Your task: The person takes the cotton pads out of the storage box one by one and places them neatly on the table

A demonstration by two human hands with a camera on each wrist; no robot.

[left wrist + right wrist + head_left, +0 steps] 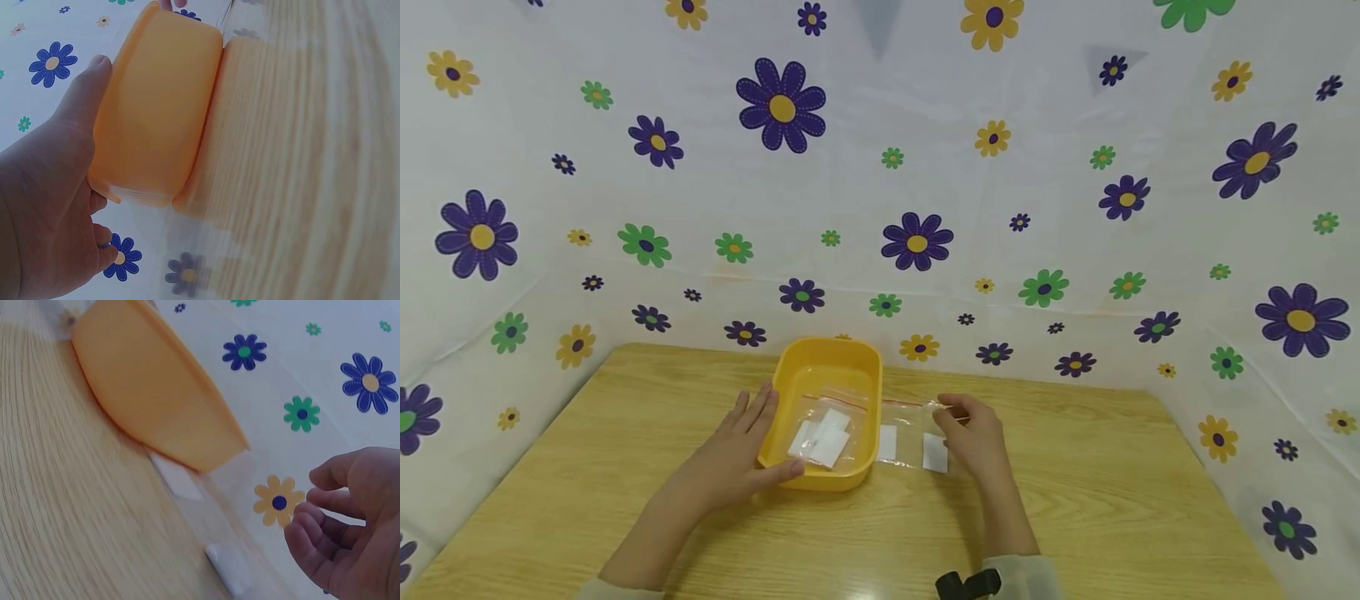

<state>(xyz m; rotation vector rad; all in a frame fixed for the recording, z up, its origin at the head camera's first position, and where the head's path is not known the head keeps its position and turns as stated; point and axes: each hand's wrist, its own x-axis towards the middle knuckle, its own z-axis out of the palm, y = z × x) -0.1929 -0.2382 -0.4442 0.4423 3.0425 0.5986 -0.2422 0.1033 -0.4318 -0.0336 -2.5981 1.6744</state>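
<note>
**Yellow tray (846, 481) on wood-grain counter (1112, 500)**

Far left: left hand (737, 458), fingers extended along the tray's left wall, thumb on the near rim. Inside the tray: clear bags (831, 437) with white squares. Just right of the tray: more clear plastic with two white pieces (935, 454). Far right: right hand (977, 433), fingers bent at the plastic's upper corner, fingertips close together; grip on it impossible to tell.

- Hands: two, the left hand (737, 454) and the right hand (973, 437).
- Yellow tub (842, 481): one, touching the left hand.
- White pieces (935, 453): two left of the right hand; at least three in the tub, right of the left hand.
- Clear bags (908, 437): at least two, between the hands; overlap hides the exact number.
- Table (1112, 483): one, beneath both hands.
</note>
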